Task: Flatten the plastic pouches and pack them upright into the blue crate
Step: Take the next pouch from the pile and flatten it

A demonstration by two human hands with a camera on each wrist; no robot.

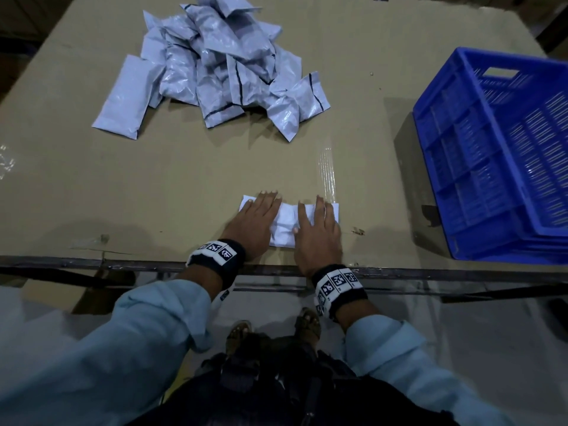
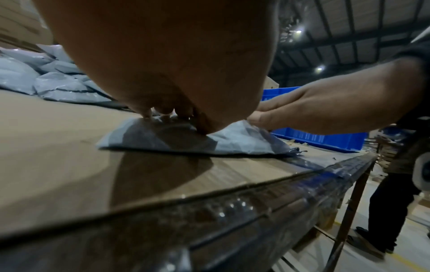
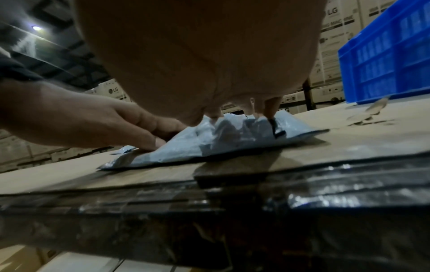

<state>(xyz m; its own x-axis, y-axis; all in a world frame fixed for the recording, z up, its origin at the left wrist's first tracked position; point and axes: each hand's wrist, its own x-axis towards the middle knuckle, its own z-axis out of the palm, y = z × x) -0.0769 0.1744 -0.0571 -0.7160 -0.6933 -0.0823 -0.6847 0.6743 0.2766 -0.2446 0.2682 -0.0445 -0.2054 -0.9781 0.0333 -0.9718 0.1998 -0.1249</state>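
Note:
One pale grey plastic pouch (image 1: 285,224) lies flat on the cardboard-covered table (image 1: 184,179) near its front edge. My left hand (image 1: 258,219) presses its left part with straight fingers. My right hand (image 1: 319,226) presses its right part the same way, palm down. The left wrist view shows the pouch (image 2: 232,139) under my left palm, with the right hand (image 2: 314,110) beside it. In the right wrist view the pouch (image 3: 209,143) bulges slightly between both hands. A heap of grey pouches (image 1: 215,66) lies at the back left. The blue crate (image 1: 498,155) stands at the right.
The table's dark metal front rail (image 1: 123,265) runs just below my wrists. A strip of clear tape (image 1: 327,173) shines on the cardboard beyond the right hand. Stacked white cartons (image 3: 332,36) stand behind the table. Bare cardboard lies between the pouch and the crate.

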